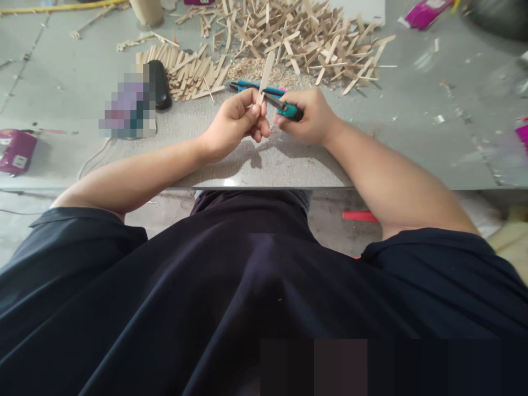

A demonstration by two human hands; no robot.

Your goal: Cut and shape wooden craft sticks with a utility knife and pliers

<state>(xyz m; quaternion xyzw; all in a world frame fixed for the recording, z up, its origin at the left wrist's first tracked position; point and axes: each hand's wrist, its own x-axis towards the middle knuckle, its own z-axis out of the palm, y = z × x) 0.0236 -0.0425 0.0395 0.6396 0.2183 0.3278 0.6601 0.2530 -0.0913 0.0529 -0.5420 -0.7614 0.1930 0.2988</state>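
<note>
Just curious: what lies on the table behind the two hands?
A teal tool, shavings and heaps of wooden sticks. The left hand, holding a stick, and right hand, gripping a cutter, hide part of it.

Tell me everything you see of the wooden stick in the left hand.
The wooden stick is a flat, pale strip of bare wood with a rounded top end. It stands nearly upright, tilted slightly right. The left hand pinches its lower end, and the teal-handled cutter in the right hand meets it just above those fingers.
</note>
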